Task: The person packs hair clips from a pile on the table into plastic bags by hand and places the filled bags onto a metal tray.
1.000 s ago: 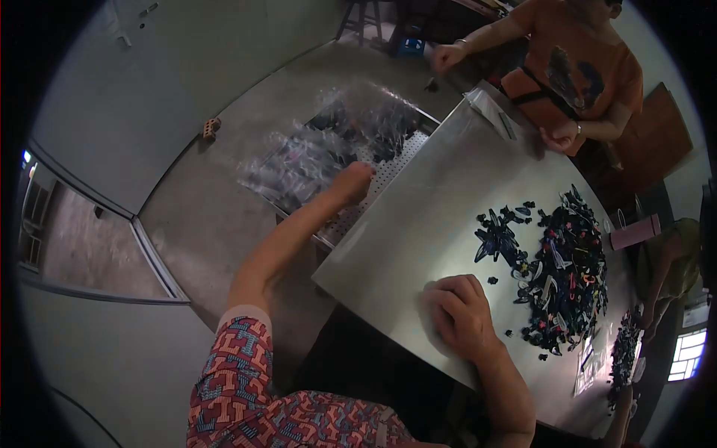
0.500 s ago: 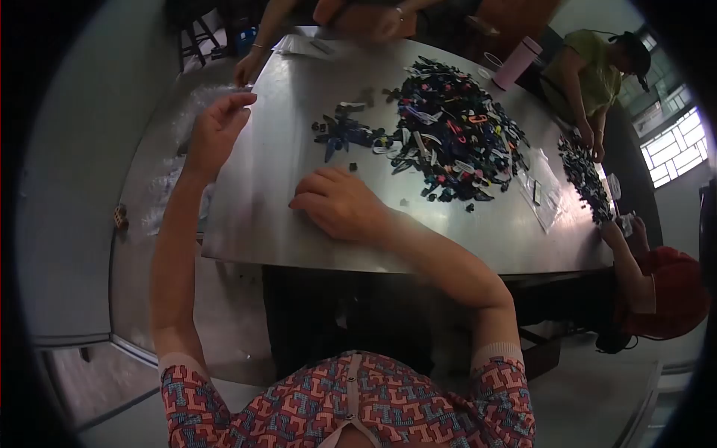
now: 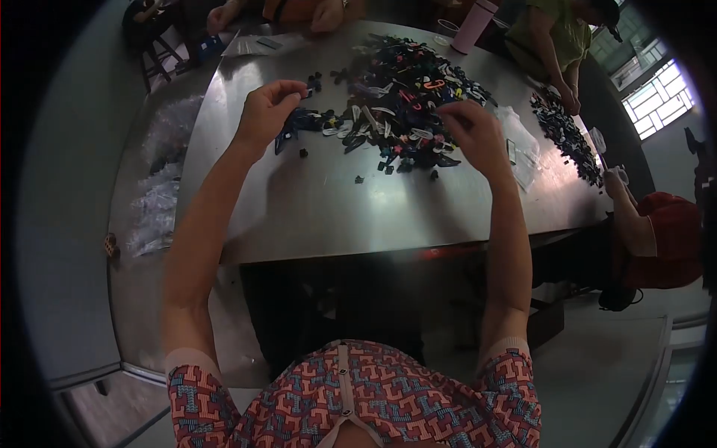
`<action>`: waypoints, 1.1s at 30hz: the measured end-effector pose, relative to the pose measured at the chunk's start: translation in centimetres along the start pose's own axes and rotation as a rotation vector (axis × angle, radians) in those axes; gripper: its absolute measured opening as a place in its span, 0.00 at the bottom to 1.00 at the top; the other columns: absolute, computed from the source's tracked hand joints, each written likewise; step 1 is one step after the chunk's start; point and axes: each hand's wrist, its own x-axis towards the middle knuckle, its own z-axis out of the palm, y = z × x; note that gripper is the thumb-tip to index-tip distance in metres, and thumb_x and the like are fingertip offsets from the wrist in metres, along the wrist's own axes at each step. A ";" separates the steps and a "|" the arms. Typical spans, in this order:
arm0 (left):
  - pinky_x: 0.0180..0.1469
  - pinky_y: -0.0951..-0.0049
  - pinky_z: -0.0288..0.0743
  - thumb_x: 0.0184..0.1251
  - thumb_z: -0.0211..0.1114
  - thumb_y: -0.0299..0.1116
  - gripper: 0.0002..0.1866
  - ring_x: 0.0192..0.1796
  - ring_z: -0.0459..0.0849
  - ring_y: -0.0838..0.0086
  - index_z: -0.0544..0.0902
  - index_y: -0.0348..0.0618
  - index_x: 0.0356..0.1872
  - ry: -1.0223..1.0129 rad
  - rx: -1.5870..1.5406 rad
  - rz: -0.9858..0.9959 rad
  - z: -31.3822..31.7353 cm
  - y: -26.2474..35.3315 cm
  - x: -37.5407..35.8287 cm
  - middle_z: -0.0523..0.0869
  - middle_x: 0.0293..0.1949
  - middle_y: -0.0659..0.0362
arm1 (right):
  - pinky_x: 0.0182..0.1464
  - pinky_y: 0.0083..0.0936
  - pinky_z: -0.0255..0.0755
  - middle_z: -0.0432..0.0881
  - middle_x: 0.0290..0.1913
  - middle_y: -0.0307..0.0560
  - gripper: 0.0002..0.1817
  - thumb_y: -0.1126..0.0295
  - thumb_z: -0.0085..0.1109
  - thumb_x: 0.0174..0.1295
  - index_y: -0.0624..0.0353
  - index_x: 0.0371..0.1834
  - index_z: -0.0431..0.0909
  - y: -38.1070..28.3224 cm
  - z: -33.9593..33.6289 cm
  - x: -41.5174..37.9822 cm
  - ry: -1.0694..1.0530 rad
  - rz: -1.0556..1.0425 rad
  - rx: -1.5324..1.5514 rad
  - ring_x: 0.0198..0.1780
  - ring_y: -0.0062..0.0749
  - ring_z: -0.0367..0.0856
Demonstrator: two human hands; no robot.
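**Clip pile [image 3: 407, 89], one large**

Lies on one metal table [image 3: 299, 213]; pieces uncountable. Left hand [image 3: 265, 113]: fingers bent toward thumb, near one small clip cluster [image 3: 297, 125] left of the pile. Right hand [image 3: 479, 138]: likewise bent, at pile's right side. Cannot tell whether either pinches a clip. One pink bottle [image 3: 474, 28] behind.

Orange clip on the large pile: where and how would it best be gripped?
Probably by its long edges near the middle, pinched from above: the orange clip looks longer than wide and lies exposed on the pile, with other pieces crowding its sides. The right hand is the nearer one.
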 end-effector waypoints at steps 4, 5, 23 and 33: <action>0.49 0.80 0.76 0.70 0.61 0.26 0.09 0.43 0.83 0.81 0.85 0.38 0.47 0.174 0.047 0.184 1.2 -2.7 0.4 0.88 0.42 0.62 | 0.37 0.25 0.76 0.87 0.36 0.46 0.08 0.72 0.62 0.64 0.59 0.43 0.86 6.0 -5.1 -3.1 0.189 0.110 -0.214 0.33 0.28 0.84; 0.49 0.80 0.76 0.70 0.61 0.26 0.09 0.43 0.83 0.81 0.85 0.38 0.47 0.166 0.038 0.178 1.2 -3.1 0.0 0.88 0.42 0.62 | 0.37 0.24 0.76 0.87 0.35 0.46 0.09 0.71 0.62 0.64 0.60 0.44 0.86 8.0 -6.1 -3.8 0.216 0.150 -0.232 0.33 0.28 0.84; 0.46 0.76 0.77 0.66 0.63 0.24 0.10 0.42 0.86 0.76 0.85 0.40 0.46 0.188 0.355 0.294 1.2 -4.2 -1.4 0.89 0.41 0.59 | 0.65 0.51 0.63 0.80 0.63 0.47 0.34 0.42 0.67 0.51 0.44 0.61 0.79 22.3 -7.0 1.2 0.165 0.899 -0.829 0.65 0.54 0.75; 0.48 0.76 0.78 0.66 0.63 0.24 0.10 0.43 0.87 0.74 0.84 0.38 0.46 0.141 0.341 0.265 1.6 -3.9 -1.6 0.89 0.42 0.56 | 0.60 0.48 0.65 0.87 0.44 0.35 0.29 0.58 0.70 0.52 0.42 0.61 0.75 22.2 -7.5 0.4 0.559 0.670 -0.451 0.53 0.38 0.83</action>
